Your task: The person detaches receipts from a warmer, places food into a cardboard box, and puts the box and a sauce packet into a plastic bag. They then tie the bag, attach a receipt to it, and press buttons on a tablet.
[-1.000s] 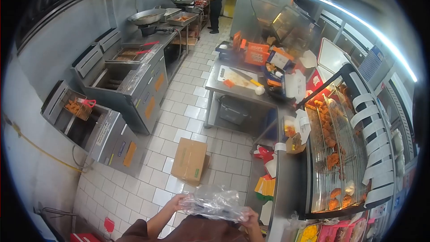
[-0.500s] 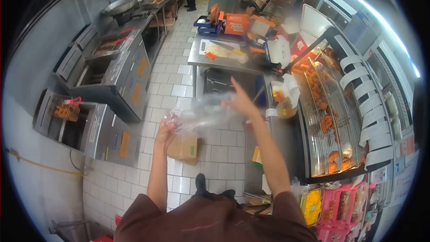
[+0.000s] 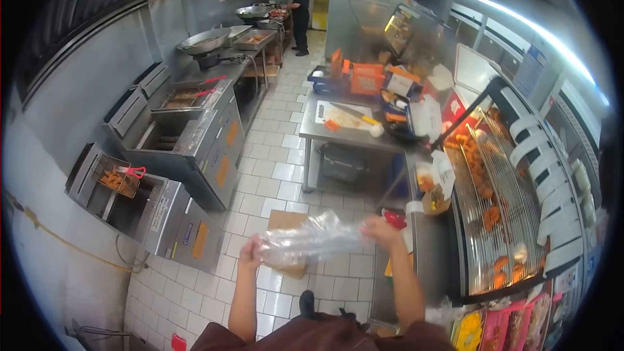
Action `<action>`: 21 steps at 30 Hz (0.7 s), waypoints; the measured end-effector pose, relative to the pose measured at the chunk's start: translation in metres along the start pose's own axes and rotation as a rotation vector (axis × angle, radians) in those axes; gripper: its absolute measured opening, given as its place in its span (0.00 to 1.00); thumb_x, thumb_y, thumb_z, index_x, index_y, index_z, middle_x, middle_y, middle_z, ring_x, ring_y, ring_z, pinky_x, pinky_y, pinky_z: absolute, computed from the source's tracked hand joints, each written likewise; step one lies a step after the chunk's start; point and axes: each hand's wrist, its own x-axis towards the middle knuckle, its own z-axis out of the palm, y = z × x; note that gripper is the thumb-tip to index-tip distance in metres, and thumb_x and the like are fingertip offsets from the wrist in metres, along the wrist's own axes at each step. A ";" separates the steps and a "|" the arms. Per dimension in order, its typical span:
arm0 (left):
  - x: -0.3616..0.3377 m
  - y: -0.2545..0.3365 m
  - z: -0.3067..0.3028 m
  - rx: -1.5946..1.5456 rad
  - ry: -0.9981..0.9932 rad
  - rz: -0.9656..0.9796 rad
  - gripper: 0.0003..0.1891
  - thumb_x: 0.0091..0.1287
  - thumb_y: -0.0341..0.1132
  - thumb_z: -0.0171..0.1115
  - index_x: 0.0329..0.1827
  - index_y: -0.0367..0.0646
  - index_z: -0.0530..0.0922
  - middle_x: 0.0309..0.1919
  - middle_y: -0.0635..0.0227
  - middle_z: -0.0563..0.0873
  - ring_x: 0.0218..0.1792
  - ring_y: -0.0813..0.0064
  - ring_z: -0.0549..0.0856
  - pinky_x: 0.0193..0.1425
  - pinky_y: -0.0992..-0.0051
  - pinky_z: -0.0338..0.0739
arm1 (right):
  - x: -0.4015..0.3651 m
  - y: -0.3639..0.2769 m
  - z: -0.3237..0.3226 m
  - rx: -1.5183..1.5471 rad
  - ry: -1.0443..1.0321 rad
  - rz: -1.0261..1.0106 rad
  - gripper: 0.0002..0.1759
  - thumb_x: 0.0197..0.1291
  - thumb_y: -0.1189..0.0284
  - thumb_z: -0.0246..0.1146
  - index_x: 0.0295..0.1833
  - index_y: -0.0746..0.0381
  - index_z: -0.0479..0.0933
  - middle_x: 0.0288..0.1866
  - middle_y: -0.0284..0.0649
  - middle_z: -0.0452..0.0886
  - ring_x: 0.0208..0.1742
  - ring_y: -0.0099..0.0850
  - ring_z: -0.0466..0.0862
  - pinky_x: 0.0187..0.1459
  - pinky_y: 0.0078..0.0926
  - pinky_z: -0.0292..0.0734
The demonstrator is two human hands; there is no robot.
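A clear plastic bag (image 3: 312, 239) is stretched sideways in front of my body, above the floor. My left hand (image 3: 249, 251) is closed on its left end. My right hand (image 3: 382, 231) pinches the right end, level with the counter's edge. Motion smears the bag a little, and I cannot see whether anything is inside it. Beneath the bag, a cardboard box (image 3: 286, 220) stands on the tiles, partly covered by the plastic.
At left are fryers (image 3: 162, 136) with a basket of fried food (image 3: 119, 181). Ahead, a steel table (image 3: 315, 127) bears a cutting board (image 3: 338, 116) and knife (image 3: 356, 112). A heated display case (image 3: 513, 221) holds fried chicken at right. Another person (image 3: 300, 18) stands far back.
My right hand has come down and closed on the bag's right end, and the bag is now pulled out wide. My view has tilted up, bringing more of the far person into sight.
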 end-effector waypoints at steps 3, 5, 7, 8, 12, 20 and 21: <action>0.004 -0.024 0.043 0.732 -0.157 -0.468 0.33 0.52 0.45 0.81 0.58 0.37 0.79 0.52 0.62 0.84 0.56 0.63 0.83 0.61 0.64 0.78 | -0.032 0.116 0.038 1.363 0.300 -0.038 0.13 0.68 0.61 0.63 0.49 0.60 0.79 0.42 0.39 0.84 0.42 0.34 0.83 0.43 0.35 0.83; 0.004 -0.071 0.051 1.058 -0.295 -0.609 0.32 0.56 0.45 0.79 0.58 0.34 0.78 0.51 0.61 0.85 0.54 0.65 0.83 0.59 0.69 0.77 | -0.067 0.187 0.044 1.715 0.054 -0.203 0.09 0.67 0.68 0.63 0.50 0.58 0.77 0.41 0.38 0.83 0.37 0.33 0.81 0.39 0.35 0.81; -0.001 -0.122 0.044 1.145 -0.332 -0.638 0.32 0.58 0.45 0.78 0.58 0.31 0.77 0.51 0.59 0.85 0.53 0.66 0.83 0.57 0.70 0.77 | -0.102 0.228 0.060 1.665 0.027 -0.356 0.12 0.65 0.74 0.62 0.53 0.59 0.75 0.39 0.38 0.81 0.34 0.32 0.79 0.36 0.34 0.79; -0.004 -0.151 0.025 1.183 -0.113 -0.434 0.28 0.62 0.45 0.74 0.55 0.32 0.78 0.46 0.57 0.85 0.48 0.67 0.82 0.53 0.69 0.77 | -0.124 0.211 0.071 1.383 0.298 -0.093 0.15 0.63 0.77 0.63 0.54 0.60 0.73 0.38 0.37 0.79 0.32 0.33 0.78 0.35 0.34 0.79; 0.010 -0.177 0.060 1.333 0.122 -0.196 0.20 0.70 0.46 0.65 0.50 0.34 0.78 0.33 0.48 0.83 0.34 0.65 0.80 0.41 0.65 0.76 | -0.174 0.208 0.108 0.621 0.528 0.275 0.23 0.59 0.80 0.66 0.59 0.59 0.69 0.38 0.36 0.80 0.31 0.25 0.78 0.31 0.26 0.75; -0.012 -0.202 0.199 1.225 -0.515 -0.362 0.16 0.75 0.40 0.56 0.56 0.36 0.78 0.40 0.48 0.86 0.39 0.55 0.83 0.51 0.63 0.77 | -0.217 0.122 0.191 -0.231 0.726 -0.152 0.10 0.66 0.74 0.60 0.49 0.67 0.81 0.46 0.56 0.85 0.50 0.50 0.84 0.55 0.42 0.76; -0.020 -0.207 0.205 1.223 -0.703 -0.430 0.17 0.75 0.38 0.56 0.58 0.37 0.78 0.42 0.48 0.86 0.41 0.54 0.84 0.54 0.63 0.77 | -0.216 0.124 0.198 -0.238 0.821 -0.009 0.13 0.69 0.73 0.57 0.52 0.67 0.80 0.48 0.56 0.84 0.52 0.54 0.83 0.57 0.44 0.76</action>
